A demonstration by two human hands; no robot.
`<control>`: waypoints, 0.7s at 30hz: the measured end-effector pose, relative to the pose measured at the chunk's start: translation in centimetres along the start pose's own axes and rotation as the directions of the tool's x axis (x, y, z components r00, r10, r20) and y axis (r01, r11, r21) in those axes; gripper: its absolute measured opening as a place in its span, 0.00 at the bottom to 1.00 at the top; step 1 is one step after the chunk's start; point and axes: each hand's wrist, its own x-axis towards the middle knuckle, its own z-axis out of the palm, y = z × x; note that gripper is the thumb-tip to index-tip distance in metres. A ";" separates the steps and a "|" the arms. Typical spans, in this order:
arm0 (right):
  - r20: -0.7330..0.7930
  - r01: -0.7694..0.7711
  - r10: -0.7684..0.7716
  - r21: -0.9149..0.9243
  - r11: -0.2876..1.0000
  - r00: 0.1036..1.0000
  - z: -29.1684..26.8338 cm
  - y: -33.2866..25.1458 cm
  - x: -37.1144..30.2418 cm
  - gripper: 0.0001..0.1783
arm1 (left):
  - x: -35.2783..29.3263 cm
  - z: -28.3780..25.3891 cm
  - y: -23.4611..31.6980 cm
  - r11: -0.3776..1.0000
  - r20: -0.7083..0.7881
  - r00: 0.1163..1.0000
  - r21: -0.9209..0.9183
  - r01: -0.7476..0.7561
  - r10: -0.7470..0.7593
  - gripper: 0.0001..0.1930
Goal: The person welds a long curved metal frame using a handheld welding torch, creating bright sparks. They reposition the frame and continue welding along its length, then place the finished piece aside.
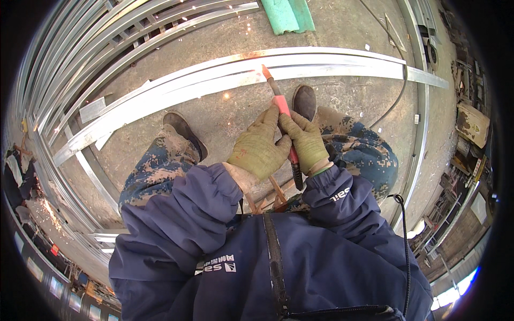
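Note:
Both my hands, in green work gloves, are wrapped round the red handle of a welding torch (281,104). My left hand (261,142) grips it from the left, and my right hand (305,135) closes on it from the right. The torch's dark neck and orange-lit nozzle point away from me. Its tip is at the bright metal bars (203,83), where an orange glow and sparks show. Whether the tip touches the metal I cannot tell. A black ribbed cable section leaves the handle below my right hand.
Long metal profiles (134,35) lie stacked at the far left. A green sheet (287,15) lies on the concrete floor beyond the bars. A dark cable (397,96) curves down on the right, near a long rail (421,134). My shoes stand just on the near side of the bars.

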 end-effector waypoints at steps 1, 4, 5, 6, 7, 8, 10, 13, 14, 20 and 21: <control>0.009 -0.006 0.006 -0.002 1.000 1.000 -0.1 0.0 0.0 0.25 | 0.0 0.0 0.0 1.000 0.000 1.000 -0.001 0.003 -0.003 0.37; 0.011 -0.013 0.013 -0.005 1.000 1.000 0.0 -0.2 -0.2 0.25 | 0.1 0.0 -0.2 1.000 0.012 1.000 -0.028 -0.009 0.009 0.38; 0.000 -0.008 0.008 -0.003 1.000 1.000 0.2 -0.3 -0.3 0.25 | 0.1 0.2 -0.4 0.999 0.000 1.000 -0.027 -0.017 0.017 0.38; -0.011 -0.002 0.002 0.000 1.000 1.000 0.4 -0.4 -0.3 0.25 | 0.0 0.4 -0.7 0.999 -0.011 1.000 -0.026 -0.026 0.025 0.38; -0.002 -0.008 0.008 -0.015 1.000 1.000 0.3 -0.4 -0.3 0.25 | 0.0 0.5 -0.8 0.999 -0.023 0.999 -0.025 -0.033 0.033 0.38; 0.005 -0.015 0.015 -0.030 0.999 1.000 0.2 -0.3 -0.3 0.25 | 0.0 0.5 -0.8 1.000 -0.019 1.000 -0.006 -0.021 0.021 0.38; 0.018 -0.023 0.024 -0.036 0.999 1.000 0.1 -0.4 -0.3 0.25 | 0.0 0.5 -0.7 0.999 -0.013 1.000 0.032 0.005 -0.004 0.38; 0.026 -0.021 0.021 -0.021 1.000 0.999 0.2 -0.4 -0.3 0.25 | 0.0 0.4 -0.5 1.000 -0.020 1.000 0.025 0.012 -0.012 0.38; 0.025 -0.016 0.016 -0.020 1.000 1.000 0.2 -0.4 -0.3 0.25 | 0.0 0.4 -0.5 0.999 -0.011 1.000 0.027 0.017 -0.017 0.38; 0.028 -0.038 0.039 -0.032 0.999 0.999 0.2 -0.7 -0.5 0.25 | 0.1 -0.4 0.4 0.996 0.056 0.994 0.020 0.088 -0.089 0.38; 0.021 -0.045 0.045 -0.030 0.999 0.999 0.2 -0.7 -0.5 0.25 | 0.0 -0.5 0.5 0.996 0.055 0.994 0.009 0.090 -0.091 0.38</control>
